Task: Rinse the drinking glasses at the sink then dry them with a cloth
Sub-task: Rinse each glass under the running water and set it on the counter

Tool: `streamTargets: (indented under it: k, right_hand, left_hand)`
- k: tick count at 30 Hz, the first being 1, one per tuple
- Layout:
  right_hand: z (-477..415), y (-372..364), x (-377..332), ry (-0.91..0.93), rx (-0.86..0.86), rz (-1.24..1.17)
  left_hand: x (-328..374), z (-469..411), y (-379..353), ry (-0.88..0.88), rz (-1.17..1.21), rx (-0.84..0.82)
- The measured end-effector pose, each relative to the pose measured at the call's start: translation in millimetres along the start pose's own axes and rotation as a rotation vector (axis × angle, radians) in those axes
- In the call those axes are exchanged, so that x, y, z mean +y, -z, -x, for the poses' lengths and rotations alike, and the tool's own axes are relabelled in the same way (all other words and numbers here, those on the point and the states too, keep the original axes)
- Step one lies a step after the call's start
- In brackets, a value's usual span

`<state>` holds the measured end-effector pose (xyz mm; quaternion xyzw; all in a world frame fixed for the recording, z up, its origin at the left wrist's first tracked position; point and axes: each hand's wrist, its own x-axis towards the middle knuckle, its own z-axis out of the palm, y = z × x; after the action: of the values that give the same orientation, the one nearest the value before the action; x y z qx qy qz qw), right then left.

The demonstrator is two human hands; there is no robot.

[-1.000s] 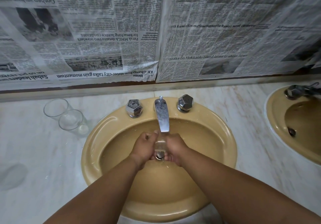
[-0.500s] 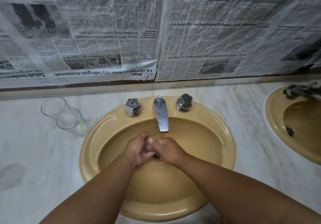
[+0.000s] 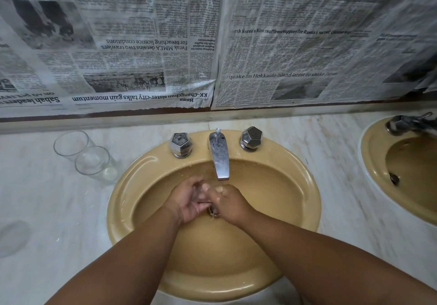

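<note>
Head view: the left hand (image 3: 186, 200) and right hand (image 3: 233, 204) meet low in the sink (image 3: 127, 186), just below the faucet (image 3: 220, 158); the fingers (image 3: 199, 183) curl in against each other, blurred, so I cannot tell whether they hold anything; well left of the fingers, on the tabletop (image 3: 47, 210), the nearer glass (image 3: 95, 164) stands upright just beside the farther glass (image 3: 71, 142).

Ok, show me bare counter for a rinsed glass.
Free: counter between the middle sink and right sink; also left of the middle sink, in front of the two glasses. Crowded: the basin, where left hand and right hand meet.
</note>
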<state>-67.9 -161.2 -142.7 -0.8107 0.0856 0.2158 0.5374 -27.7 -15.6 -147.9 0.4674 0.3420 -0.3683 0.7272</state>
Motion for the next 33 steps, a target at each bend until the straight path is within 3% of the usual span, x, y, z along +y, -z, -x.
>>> streamTargets:
  k: [1, 3, 7, 9, 11, 13, 15, 17, 20, 23, 26, 29, 30, 31, 33]
  right_hand:
    - [-0.3, 3.1, 7.6, 0.094, 0.031, 0.171]
    - [2.0, 4.7, 14.0, 0.123, 0.044, 0.262]
    - [-5.8, -10.9, 1.3, -0.333, 0.019, -0.299]
    - [-4.6, -11.4, -5.3, -0.275, 0.095, -0.285]
    - [0.2, -11.3, 2.8, -0.11, 0.268, -0.07]
    - [0.5, -9.8, 12.8, -0.1, 0.376, 0.102]
    - [-2.4, -8.1, 9.9, -0.132, 0.345, -0.054]
    - [-8.9, 1.8, 4.5, -0.259, 0.338, -0.315]
    - [-9.8, 20.4, 4.0, -0.66, 0.265, -0.647]
    - [-8.0, 26.9, 3.3, -0.816, 0.171, -0.731]
    - [-7.5, 20.3, -5.2, -0.632, 0.149, -0.646]
    - [-7.1, 6.7, -2.6, -0.223, 0.19, -0.439]
    - [-9.3, 2.6, 0.9, -0.157, 0.209, -0.337]
    - [-11.1, 0.9, 1.7, -0.15, 0.239, -0.239]
    - [-16.1, 0.2, 1.8, -0.269, 0.277, -0.243]
  left_hand:
    - [1.1, 0.0, -0.7, 0.065, 0.005, 0.003]
    - [0.6, -2.4, -2.7, 0.133, 0.012, -0.017]
    - [-10.4, -10.3, -5.0, -0.02, -0.032, 0.019]
    - [-10.5, -8.6, -4.3, -0.038, 0.019, 0.023]
    - [-6.9, -7.6, -7.9, -0.027, 0.025, 0.035]
    - [-3.3, -2.6, -14.2, 0.003, -0.025, 0.036]
    - [-3.9, 4.1, -22.3, -0.016, -0.147, 0.026]
    - [-10.9, 5.0, -30.2, -0.157, -0.313, 0.01]
    - [-22.4, 5.0, -34.5, -0.512, -0.67, 0.048]
    - [-26.8, -10.3, -26.5, -0.749, -0.955, 0.079]
    - [-20.3, -16.3, -25.5, -0.563, -0.722, 0.131]
    - [-5.9, -11.3, -21.2, 0.017, -0.261, 0.129]
    - [-4.6, -7.6, -18.8, 0.123, -0.213, 0.114]
    - [-6.5, -5.4, -17.0, 0.146, -0.21, 0.093]
    - [-11.9, 0.3, -19.7, -0.016, -0.258, 0.05]
